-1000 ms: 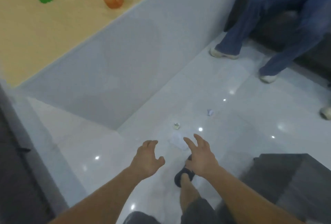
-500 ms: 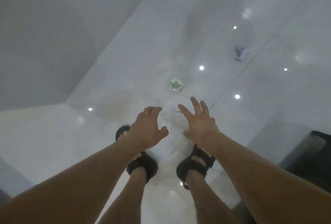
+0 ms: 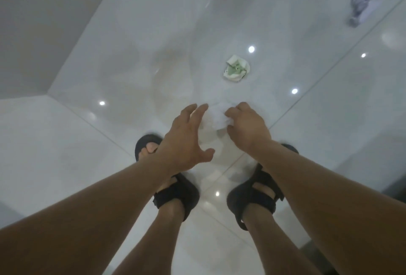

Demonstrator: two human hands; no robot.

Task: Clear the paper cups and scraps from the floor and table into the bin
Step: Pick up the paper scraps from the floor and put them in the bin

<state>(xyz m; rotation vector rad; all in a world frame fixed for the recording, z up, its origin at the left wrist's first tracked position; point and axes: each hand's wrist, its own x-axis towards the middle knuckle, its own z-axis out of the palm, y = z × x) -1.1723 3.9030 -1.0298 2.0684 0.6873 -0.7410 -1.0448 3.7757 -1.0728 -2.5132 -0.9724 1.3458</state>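
A white crumpled paper (image 3: 216,117) lies on the glossy white floor just ahead of my feet. My right hand (image 3: 247,128) curls its fingers onto the paper's right side. To the paper's left, my left hand (image 3: 183,142) hovers with fingers spread and holds nothing. A crushed green-and-white paper cup (image 3: 236,70) sits on the floor a short way beyond the hands. A bluish-white crumpled scrap (image 3: 359,9) lies farther off at the upper right.
My feet in black sandals (image 3: 175,189) stand on the floor tiles (image 3: 329,110). A grey wall panel (image 3: 44,22) rises at the upper left. A dark edge of furniture (image 3: 395,189) shows at the far right.
The view has dropped closer to the floor. Both hands have reached down and forward to the white paper, and my right hand's fingers have curled onto it.
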